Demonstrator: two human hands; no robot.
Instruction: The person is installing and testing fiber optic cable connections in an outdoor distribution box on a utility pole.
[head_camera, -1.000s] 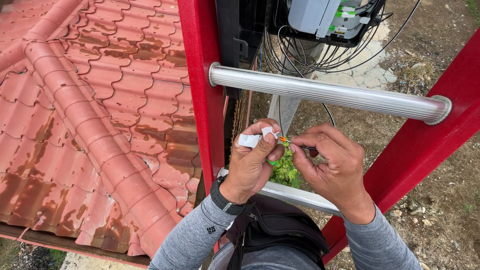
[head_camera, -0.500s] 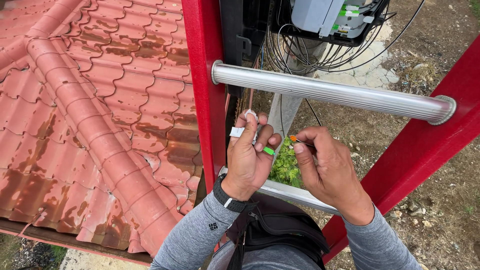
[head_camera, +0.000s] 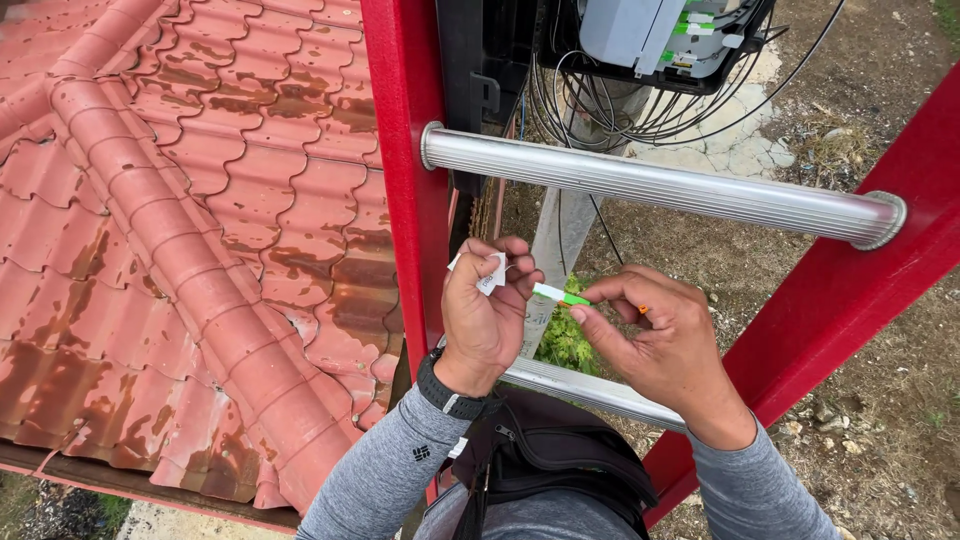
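Above ladder rung (head_camera: 660, 185), junction box (head_camera: 660, 35) holds coiled cables (head_camera: 590, 110)

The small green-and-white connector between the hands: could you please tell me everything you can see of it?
The connector is a slim, short piece, white along the body and bright green at the end that faces the right hand. It looks like plastic. It lies nearly level, tilted slightly down to the right, in the air in front of the red ladder. The left hand pinches its white end, along with a small white tag; the right hand's fingertips meet its green tip. Finer detail is too small to tell.
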